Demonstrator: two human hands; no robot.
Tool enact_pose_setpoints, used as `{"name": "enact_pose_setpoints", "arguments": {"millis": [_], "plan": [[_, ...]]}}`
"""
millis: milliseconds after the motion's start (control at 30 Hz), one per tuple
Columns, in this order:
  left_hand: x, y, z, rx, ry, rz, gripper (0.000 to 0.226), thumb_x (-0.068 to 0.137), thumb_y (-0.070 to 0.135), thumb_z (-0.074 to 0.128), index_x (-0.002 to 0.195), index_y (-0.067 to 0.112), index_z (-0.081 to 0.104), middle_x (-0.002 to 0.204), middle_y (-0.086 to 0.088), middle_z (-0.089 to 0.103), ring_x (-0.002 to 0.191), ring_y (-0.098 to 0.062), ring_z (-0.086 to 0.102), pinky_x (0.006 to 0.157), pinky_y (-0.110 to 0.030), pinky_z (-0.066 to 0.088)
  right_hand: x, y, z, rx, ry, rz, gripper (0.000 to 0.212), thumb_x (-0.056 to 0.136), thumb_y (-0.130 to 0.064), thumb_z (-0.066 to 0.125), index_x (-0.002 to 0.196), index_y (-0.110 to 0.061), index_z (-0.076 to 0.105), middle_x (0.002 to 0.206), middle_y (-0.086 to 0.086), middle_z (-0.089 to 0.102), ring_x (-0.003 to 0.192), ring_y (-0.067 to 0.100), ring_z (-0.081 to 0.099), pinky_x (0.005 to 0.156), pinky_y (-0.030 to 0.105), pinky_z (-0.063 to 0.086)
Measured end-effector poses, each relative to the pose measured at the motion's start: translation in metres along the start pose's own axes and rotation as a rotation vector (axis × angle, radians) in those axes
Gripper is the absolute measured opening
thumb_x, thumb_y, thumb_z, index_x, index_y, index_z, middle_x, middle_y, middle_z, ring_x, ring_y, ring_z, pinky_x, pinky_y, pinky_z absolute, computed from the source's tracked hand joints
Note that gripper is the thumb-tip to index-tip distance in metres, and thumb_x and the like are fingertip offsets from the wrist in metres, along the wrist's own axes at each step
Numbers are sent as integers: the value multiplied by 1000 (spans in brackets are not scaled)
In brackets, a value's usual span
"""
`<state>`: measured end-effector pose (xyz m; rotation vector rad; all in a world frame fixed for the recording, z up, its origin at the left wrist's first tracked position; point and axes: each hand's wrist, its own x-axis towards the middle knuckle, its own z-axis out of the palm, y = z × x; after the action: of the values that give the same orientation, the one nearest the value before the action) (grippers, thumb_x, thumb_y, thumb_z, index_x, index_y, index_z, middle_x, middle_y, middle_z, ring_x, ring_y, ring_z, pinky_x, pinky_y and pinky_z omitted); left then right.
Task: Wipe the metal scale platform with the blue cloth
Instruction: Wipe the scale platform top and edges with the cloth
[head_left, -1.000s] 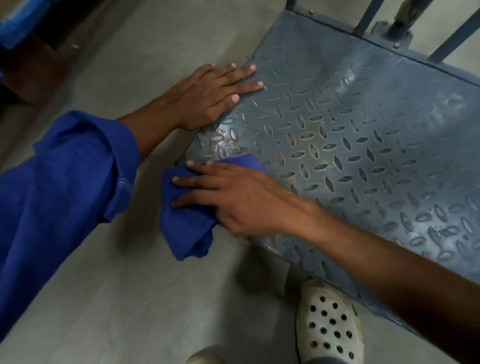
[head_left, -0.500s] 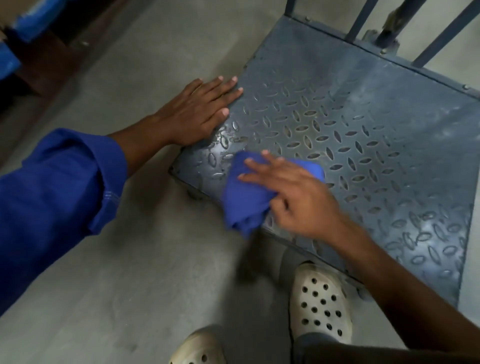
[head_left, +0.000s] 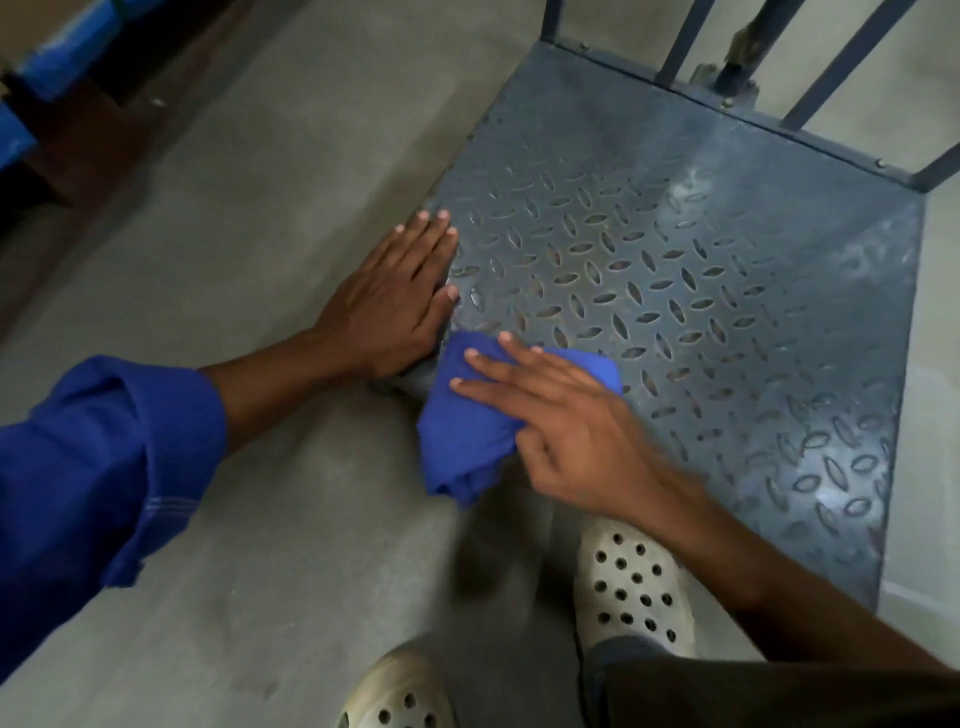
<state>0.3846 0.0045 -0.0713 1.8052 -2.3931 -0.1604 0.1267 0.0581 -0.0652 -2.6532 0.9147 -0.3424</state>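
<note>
Dim, flat indoor light, faint sheen on the platform (head_left: 727, 291), right hand (head_left: 571, 441) motion-blurred.

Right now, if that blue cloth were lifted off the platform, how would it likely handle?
Probably floppy: the blue cloth bunches and droops over the platform edge. Likely light and easily slid: flat fingers of the right hand press it.
</note>
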Motion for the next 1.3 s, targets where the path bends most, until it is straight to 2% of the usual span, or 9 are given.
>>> {"name": "enact_pose_setpoints", "arguments": {"millis": [233, 333, 467, 533, 733, 867, 967, 1100, 1300], "plan": [[-22, 32, 9, -7, 38, -76, 74, 108, 45, 13, 168, 3, 17, 177, -14, 12, 165, -27, 7, 134, -39, 0, -2, 107, -44, -3, 185, 455, 73, 82, -10, 36, 151, -30, 51, 162, 0, 44, 155, 28, 34, 124, 55, 33], [-25, 39, 13, -4, 37, -65, 74, 107, 44, 11, 167, 1, 18, 176, -17, 12, 165, -29, 8, 134, -40, 1, 18, 86, -39, 1, 155, 424, 74, 80, -13, 35, 151, -29, 52, 162, 1, 45, 154, 28, 34, 125, 53, 31], [-23, 33, 19, 18, 54, -9, 73, 108, 42, 15, 165, -4, 24, 174, -23, 19, 163, -37, 16, 132, -43, 6, 8, 13, -10, -54, 45, 153, 73, 80, -17, 38, 151, -25, 52, 163, -2, 43, 156, 24, 31, 126, 47, 30], [-23, 34, 19, 20, 88, -16, 70, 110, 41, 18, 164, -3, 27, 173, -23, 22, 162, -37, 19, 132, -45, 9, -14, -8, -4, -72, 29, 122, 74, 82, -19, 41, 155, -25, 46, 165, -4, 39, 159, 22, 24, 128, 43, 26], [-30, 57, 22, 44, 106, 50, 67, 110, 39, 19, 166, 2, 25, 176, -15, 19, 164, -29, 14, 133, -46, 12, -68, 47, -33, -66, 158, 408, 70, 90, -19, 38, 159, -18, 38, 168, 3, 34, 159, 24, 23, 126, 52, 29], [-27, 82, 29, 36, 112, 97, 68, 110, 39, 20, 166, 0, 24, 175, -17, 19, 164, -29, 16, 133, -48, 13, -43, 68, -40, -91, 195, 574, 59, 103, -36, 34, 160, -18, 37, 167, 5, 35, 158, 29, 25, 126, 52, 28], [-24, 91, 34, 8, 118, 149, 74, 102, 38, 29, 163, -4, 30, 172, -22, 25, 161, -36, 24, 131, -54, 19, -34, 29, -21, -173, 138, 495, 61, 108, -52, 34, 161, -23, 35, 169, 0, 32, 160, 24, 21, 128, 46, 23], [-23, 96, 33, 38, 115, 176, 72, 108, 42, 23, 163, -4, 30, 173, -22, 24, 161, -36, 22, 129, -58, 22, -95, -1, -13, -234, 73, 447, 60, 109, -52, 34, 162, -25, 32, 170, -4, 27, 161, 19, 14, 128, 45, 23], [-21, 124, 33, 52, 43, 237, 70, 110, 41, 17, 167, 1, 21, 176, -18, 15, 165, -31, 9, 131, -58, 11, -126, 54, -37, -229, 255, 838, 64, 109, -53, 34, 163, -19, 30, 169, 5, 30, 159, 29, 22, 126, 54, 26]]}}
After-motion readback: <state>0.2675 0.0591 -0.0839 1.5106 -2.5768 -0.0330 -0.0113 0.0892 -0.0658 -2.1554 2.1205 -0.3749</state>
